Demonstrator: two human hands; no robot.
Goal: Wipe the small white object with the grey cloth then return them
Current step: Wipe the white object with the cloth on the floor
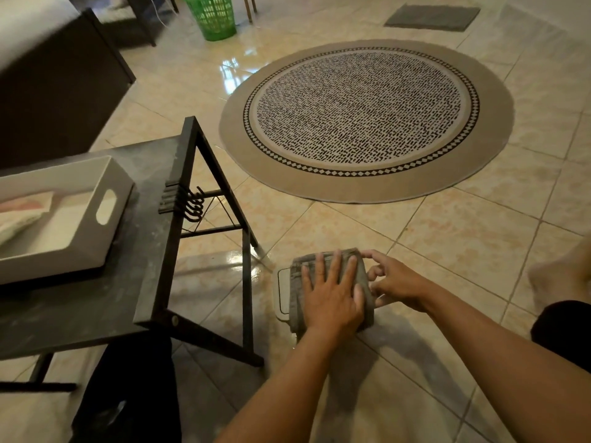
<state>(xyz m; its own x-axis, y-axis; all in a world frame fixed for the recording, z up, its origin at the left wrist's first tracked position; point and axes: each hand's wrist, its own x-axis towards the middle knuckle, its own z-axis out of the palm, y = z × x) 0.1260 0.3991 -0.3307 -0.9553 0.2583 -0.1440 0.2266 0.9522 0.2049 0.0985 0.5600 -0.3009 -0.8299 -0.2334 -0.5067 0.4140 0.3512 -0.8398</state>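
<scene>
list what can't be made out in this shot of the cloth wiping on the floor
Head view only:
- Small white object: mostly hidden under the grey cloth; its identity is unclear.
- Right hand: fingertips hidden behind the cloth's edge.
- White tray: contents blurred, cut by the left edge.
- Left hand: palm hidden.

A home: round rug (364, 119) (tiled floor (463, 238)), laundry basket (212, 16).

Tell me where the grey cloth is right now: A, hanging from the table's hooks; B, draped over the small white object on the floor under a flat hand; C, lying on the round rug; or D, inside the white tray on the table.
B: the grey cloth lies over the small white object on the tiled floor, with the left hand pressed flat on top.
</scene>
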